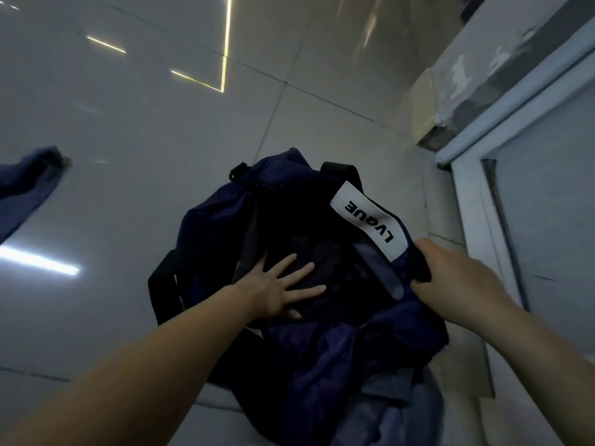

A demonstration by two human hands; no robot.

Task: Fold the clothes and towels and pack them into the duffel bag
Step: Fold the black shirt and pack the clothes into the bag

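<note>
Glossy white floor tiles [135,130], navy duffel bag [212,226]

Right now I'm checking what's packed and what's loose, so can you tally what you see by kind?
Duffel bag, navy, open: 1
Dark item inside the bag, under the flat left hand: 1
Blue garment on the floor, far left: 1
Blue-grey fabric beside the bag: 1
Hands, the right hand gripping the bag's edge: 2
Total: 6
</note>
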